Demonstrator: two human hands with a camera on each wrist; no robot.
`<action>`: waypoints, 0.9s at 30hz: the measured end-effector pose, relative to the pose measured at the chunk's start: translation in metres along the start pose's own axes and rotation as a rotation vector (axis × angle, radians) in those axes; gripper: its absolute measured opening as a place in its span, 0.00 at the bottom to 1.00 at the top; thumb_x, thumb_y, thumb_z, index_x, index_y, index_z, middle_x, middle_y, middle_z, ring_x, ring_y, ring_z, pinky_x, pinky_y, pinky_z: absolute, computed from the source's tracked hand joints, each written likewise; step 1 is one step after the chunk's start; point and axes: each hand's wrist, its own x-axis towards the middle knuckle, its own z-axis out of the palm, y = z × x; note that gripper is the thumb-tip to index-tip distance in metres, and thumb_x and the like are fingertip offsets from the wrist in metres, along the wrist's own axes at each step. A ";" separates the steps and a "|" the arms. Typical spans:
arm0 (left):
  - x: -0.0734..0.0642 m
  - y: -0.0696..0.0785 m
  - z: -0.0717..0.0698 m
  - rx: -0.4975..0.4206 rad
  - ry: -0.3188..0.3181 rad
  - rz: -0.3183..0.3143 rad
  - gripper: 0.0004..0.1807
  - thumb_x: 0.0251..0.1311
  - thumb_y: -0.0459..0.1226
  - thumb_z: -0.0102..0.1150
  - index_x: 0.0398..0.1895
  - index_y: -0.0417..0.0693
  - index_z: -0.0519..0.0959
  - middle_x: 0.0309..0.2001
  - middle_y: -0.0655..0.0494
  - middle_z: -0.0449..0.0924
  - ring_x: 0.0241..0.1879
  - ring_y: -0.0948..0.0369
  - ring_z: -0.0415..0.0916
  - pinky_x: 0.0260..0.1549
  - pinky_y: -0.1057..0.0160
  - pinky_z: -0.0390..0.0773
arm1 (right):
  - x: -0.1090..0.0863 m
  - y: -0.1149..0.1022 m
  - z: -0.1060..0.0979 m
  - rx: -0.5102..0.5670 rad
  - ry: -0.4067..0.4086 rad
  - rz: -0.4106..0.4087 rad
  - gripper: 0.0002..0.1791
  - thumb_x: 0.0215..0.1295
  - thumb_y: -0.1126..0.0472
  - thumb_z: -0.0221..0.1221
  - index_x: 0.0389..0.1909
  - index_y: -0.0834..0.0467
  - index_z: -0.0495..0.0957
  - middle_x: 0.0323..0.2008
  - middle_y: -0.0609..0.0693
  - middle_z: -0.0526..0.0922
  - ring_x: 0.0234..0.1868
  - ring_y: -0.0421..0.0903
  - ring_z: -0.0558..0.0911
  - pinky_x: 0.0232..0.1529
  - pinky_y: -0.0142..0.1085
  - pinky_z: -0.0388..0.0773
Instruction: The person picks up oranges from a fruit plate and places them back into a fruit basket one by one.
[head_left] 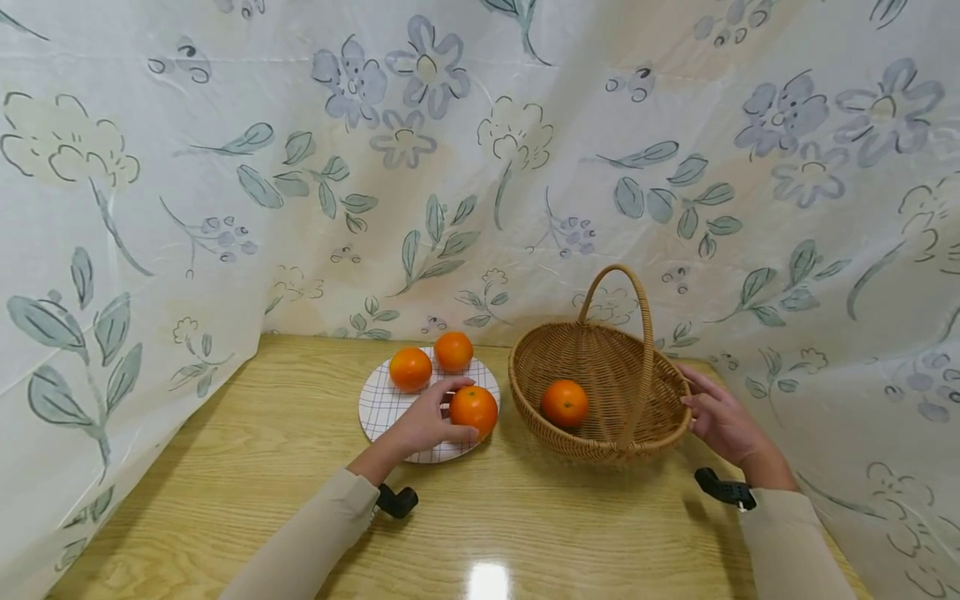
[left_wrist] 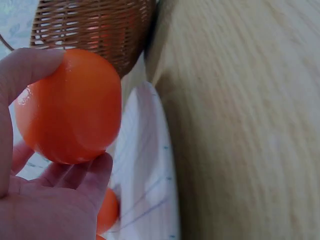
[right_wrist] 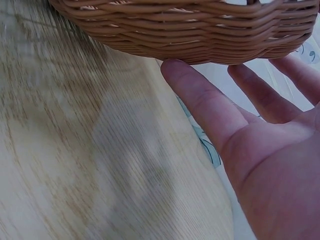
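My left hand holds an orange over the right part of a white checked plate. In the left wrist view its thumb lies on one side of the orange and its fingers are on the other. Two more oranges, one at the left and one at the back, sit on the plate. Right of it stands a wicker basket with an arched handle, and one orange inside. My right hand touches the basket's right side, fingers fairly straight, fingertips at the woven wall.
Everything stands on a light wooden table. A floral curtain hangs behind it and along both sides, close to the basket and my right hand. Black wrist mounts sit on the left and right forearms.
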 end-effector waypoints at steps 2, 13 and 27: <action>0.001 0.002 -0.001 0.003 0.004 0.024 0.44 0.53 0.39 0.78 0.74 0.50 0.67 0.72 0.51 0.68 0.66 0.48 0.71 0.66 0.46 0.75 | 0.001 0.000 0.000 -0.008 0.004 0.000 0.35 0.79 0.74 0.36 0.83 0.60 0.41 0.69 0.43 0.71 0.58 0.42 0.83 0.48 0.36 0.86; 0.001 0.024 -0.007 -0.030 0.000 0.057 0.41 0.54 0.37 0.77 0.72 0.54 0.68 0.71 0.52 0.68 0.65 0.49 0.71 0.63 0.48 0.78 | 0.001 0.000 0.000 -0.017 0.019 0.008 0.35 0.79 0.74 0.36 0.83 0.58 0.42 0.69 0.41 0.70 0.58 0.41 0.83 0.48 0.36 0.86; 0.005 0.043 -0.011 -0.014 0.004 0.097 0.41 0.55 0.38 0.77 0.72 0.50 0.68 0.68 0.52 0.72 0.61 0.52 0.72 0.58 0.54 0.81 | 0.001 -0.001 0.002 -0.029 0.030 0.015 0.35 0.79 0.73 0.37 0.83 0.58 0.43 0.68 0.42 0.70 0.58 0.41 0.83 0.47 0.36 0.86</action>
